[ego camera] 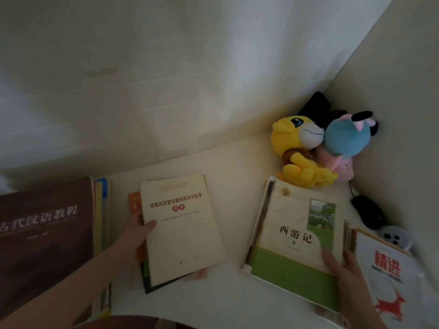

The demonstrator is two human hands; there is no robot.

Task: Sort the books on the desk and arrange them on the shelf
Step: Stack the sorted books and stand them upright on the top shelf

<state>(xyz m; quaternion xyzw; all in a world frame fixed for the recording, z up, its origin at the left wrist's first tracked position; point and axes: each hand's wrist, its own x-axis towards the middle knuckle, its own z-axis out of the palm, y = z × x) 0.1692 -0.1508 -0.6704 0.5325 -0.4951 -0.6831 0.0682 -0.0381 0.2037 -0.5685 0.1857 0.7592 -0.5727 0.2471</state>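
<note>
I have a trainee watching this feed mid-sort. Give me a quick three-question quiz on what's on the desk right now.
1. True or false: the left hand grips the cream book at its left edge.
2. Which book does the right hand hold? A) the brown book B) the green-and-white book C) the white book with the red deer
3. Fill in: the plush toys sit in the desk's far ____ corner.
Key: 1 true; 2 B; 3 right.
</note>
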